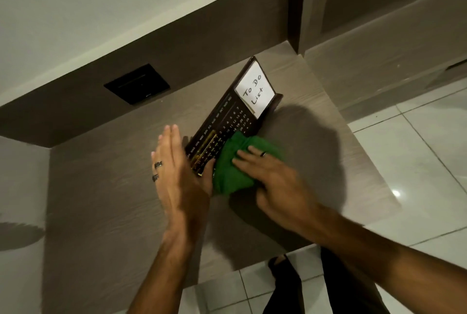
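A dark wooden desk calendar (228, 116) stands tilted on the grey-brown counter (106, 187), with month names, date numbers and a white "To Do List" notepad (255, 90) on its face. My left hand (177, 174) braces the calendar's near end, fingers straight up along its back and thumb at the front corner. My right hand (273, 177) presses a bunched green cloth (235, 164) flat against the lower part of the calendar's face, fingers spread over the cloth.
A black wall plate (137, 84) sits in the dark back panel behind the counter. White tiled floor (424, 162) lies right of the counter's edge. My dark trousers and foot (285, 270) show below. A recessed shelf (379, 41) runs at upper right.
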Available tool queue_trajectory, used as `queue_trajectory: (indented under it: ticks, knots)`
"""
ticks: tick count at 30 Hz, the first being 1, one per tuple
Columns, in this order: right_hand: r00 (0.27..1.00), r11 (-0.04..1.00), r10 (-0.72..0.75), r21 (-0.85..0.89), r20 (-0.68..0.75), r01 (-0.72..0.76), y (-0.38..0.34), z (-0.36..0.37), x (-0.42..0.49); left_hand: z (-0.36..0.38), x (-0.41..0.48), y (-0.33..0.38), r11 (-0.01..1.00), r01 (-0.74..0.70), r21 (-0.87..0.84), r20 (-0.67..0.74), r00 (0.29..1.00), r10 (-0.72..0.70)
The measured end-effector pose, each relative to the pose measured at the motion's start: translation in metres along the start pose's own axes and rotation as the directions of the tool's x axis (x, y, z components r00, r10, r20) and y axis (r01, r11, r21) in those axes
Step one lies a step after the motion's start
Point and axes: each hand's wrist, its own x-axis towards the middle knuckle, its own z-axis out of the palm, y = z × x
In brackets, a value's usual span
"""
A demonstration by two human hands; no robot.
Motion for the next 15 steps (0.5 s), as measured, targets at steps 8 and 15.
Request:
queue_trajectory:
  ticks: [8, 15]
  knots:
    - [0.963, 0.971, -0.236, -0.080, -0.128, 0.227, -0.011, 0.011, 0.027, 0.016, -0.008, -0.025, 0.938, 0.202, -0.283, 0.086, 0.979, -0.185]
    - [0.962, 0.958, -0.237, -0.195, -0.137, 0.208, -0.003, 0.021, 0.059, 0.016, -0.006, -0.023, 0.953, 0.095, -0.287, 0.025, 0.996, -0.091]
